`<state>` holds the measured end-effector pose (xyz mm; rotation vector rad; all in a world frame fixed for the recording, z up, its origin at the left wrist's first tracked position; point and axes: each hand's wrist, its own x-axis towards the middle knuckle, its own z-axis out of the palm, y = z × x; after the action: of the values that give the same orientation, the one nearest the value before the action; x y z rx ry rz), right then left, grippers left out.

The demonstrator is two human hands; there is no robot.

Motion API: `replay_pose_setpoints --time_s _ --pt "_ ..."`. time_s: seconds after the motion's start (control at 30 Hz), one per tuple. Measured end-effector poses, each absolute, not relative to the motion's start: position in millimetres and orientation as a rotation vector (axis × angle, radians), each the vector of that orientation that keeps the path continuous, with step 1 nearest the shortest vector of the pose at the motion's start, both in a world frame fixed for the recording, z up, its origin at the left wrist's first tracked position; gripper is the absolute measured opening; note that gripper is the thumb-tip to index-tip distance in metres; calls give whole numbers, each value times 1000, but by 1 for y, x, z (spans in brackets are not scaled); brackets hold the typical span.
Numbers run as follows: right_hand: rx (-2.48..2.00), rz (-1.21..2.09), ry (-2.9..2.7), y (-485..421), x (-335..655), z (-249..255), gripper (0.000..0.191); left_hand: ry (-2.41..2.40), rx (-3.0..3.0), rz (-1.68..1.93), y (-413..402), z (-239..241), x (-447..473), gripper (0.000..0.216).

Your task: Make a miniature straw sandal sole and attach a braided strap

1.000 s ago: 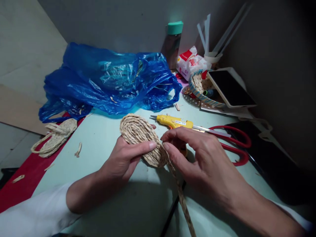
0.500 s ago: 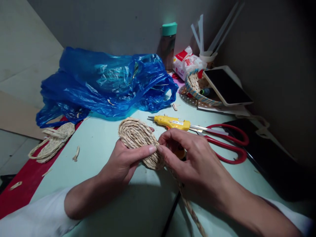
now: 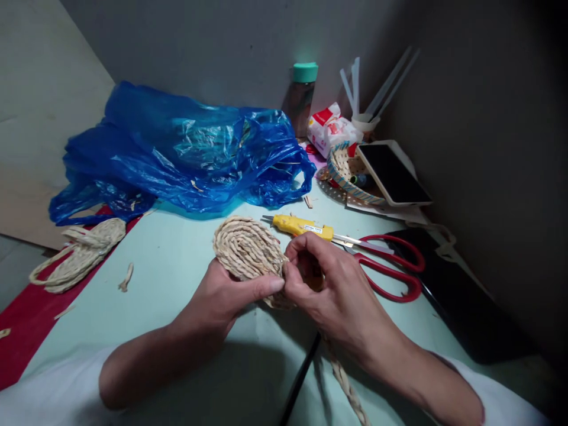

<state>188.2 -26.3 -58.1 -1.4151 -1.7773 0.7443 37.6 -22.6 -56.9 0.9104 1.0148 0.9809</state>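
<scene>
Two hands at an oval straw coil in the middle of the frame, above a pale counter (image 3: 177, 260).
The left hand (image 3: 226, 296) grips the straw coil (image 3: 246, 248) by its lower left, thumb across the front and the other fingers mostly hidden behind; the right hand (image 3: 332, 290) has its thumb and index fingers brought narrowly together at the coil's right edge, though what lies between their tips cannot be made out. A braided strand (image 3: 346, 381) runs from under the right hand to the bottom edge. Just beyond that hand, right of centre, lie a yellow glue gun (image 3: 299, 226) and red-handled scissors (image 3: 417, 288); a crumpled blue bag (image 3: 177, 160) fills the upper left, with another looped straw piece (image 3: 91, 254) at the left.
</scene>
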Motion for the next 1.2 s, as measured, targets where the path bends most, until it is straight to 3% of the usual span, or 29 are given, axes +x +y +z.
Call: replay_pose_setpoints --time_s 0.33,0.5,0.63,0.73,0.93,1.2 --pt "-1360 679 -1855 -29 189 -60 9 1159 943 1002 -24 -59 34 31" --pt "-1312 387 -1957 -26 191 -60 3 1007 961 987 -21 -57 32 32" --pt "-1262 274 -1962 -29 191 -56 34 950 840 1044 -18 -61 31 32" --pt "-1175 258 -1878 -30 197 -47 42 936 743 1086 -13 -64 29 39" --pt "-1105 536 -1202 -23 224 -28 8 852 691 1072 9 -59 13 25" --pt "-1233 775 -1303 -22 227 -31 11 694 718 960 19 -51 1 18"
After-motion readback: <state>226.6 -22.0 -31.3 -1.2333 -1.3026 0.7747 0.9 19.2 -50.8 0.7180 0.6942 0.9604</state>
